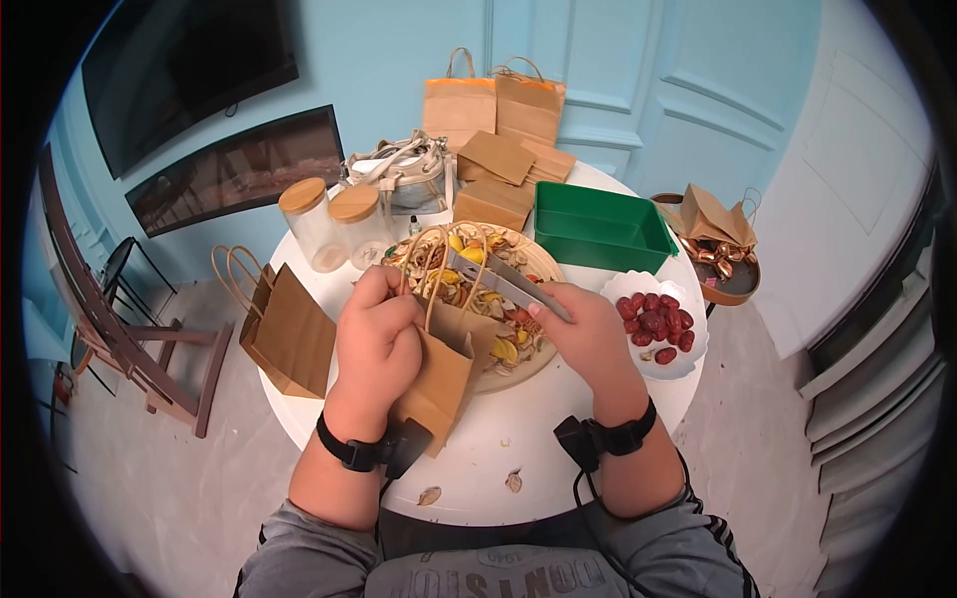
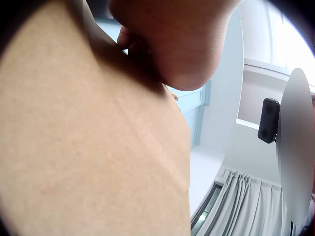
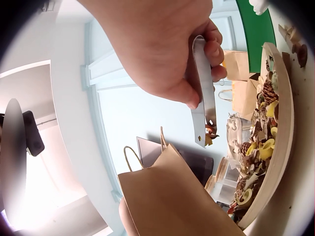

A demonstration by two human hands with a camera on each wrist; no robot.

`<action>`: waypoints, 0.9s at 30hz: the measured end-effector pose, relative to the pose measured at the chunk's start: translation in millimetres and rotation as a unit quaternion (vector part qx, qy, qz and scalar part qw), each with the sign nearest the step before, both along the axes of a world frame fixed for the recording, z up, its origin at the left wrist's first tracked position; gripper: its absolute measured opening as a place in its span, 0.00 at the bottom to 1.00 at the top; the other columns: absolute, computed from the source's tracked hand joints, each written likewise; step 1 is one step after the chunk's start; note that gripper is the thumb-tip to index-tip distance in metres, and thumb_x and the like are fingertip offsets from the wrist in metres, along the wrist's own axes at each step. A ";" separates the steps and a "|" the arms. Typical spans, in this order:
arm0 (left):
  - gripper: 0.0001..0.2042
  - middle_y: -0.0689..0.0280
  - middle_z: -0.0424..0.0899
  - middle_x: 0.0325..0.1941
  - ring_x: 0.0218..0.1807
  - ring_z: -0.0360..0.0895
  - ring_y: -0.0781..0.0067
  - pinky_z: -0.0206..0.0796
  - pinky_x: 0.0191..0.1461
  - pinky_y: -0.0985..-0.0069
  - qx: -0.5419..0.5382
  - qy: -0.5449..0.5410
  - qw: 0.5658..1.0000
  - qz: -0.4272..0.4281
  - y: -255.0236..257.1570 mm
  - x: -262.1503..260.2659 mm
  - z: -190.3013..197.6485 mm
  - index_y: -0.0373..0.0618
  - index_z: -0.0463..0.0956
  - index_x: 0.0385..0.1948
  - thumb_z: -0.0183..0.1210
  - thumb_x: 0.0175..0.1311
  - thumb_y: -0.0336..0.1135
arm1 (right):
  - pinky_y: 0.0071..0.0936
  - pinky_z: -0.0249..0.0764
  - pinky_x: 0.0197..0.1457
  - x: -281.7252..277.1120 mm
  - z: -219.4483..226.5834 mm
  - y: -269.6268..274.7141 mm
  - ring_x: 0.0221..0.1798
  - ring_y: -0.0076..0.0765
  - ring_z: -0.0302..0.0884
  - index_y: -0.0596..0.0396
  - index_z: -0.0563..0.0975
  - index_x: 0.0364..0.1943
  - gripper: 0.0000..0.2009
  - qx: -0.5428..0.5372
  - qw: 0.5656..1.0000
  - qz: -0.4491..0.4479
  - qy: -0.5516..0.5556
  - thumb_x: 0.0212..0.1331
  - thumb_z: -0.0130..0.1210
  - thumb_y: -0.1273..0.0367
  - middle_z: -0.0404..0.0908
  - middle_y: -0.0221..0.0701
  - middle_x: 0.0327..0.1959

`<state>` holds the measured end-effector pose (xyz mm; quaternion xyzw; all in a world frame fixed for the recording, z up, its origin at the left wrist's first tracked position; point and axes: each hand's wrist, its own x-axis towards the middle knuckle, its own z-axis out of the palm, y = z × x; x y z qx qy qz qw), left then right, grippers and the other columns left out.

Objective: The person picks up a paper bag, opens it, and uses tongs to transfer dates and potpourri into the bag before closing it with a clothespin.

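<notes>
My left hand (image 1: pixel 379 339) grips a small brown paper bag (image 1: pixel 434 384) at its top edge, beside the twisted handles. In the left wrist view the bag's broad side (image 2: pixel 98 142) fills much of the picture. My right hand (image 1: pixel 595 334) holds metal tongs (image 1: pixel 515 289), thumb on one arm and fingers on the other. Between the tips of the tongs, small dried pieces (image 3: pixel 210 132) show in the right wrist view. The tongs point toward the bag's handles, over a round wooden tray (image 3: pixel 284 147) heaped with dried petals, pinecones and yellow curls (image 1: pixel 505 351).
Another paper bag (image 1: pixel 289 334) stands at the table's left. Two lidded jars (image 1: pixel 309 234), a clear-sided bag (image 1: pixel 414 184) and several paper bags (image 1: pixel 459 115) are behind. A green bin (image 1: pixel 598 224) and a white plate (image 1: pixel 688 361) of red dates (image 1: pixel 658 324) sit on the right.
</notes>
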<state>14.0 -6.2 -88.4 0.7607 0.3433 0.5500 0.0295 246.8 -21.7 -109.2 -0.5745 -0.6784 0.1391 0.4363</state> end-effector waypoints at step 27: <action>0.06 0.58 0.72 0.30 0.31 0.73 0.58 0.66 0.34 0.71 0.014 0.022 1.000 -0.006 0.5 1.3 0.2 0.38 0.74 0.16 0.48 0.41 0.18 | 0.38 0.73 0.39 3.0 8.0 -10.6 0.36 0.50 0.78 0.55 0.79 0.40 0.14 -0.033 0.980 0.168 -0.097 0.54 0.60 0.61 0.80 0.41 0.31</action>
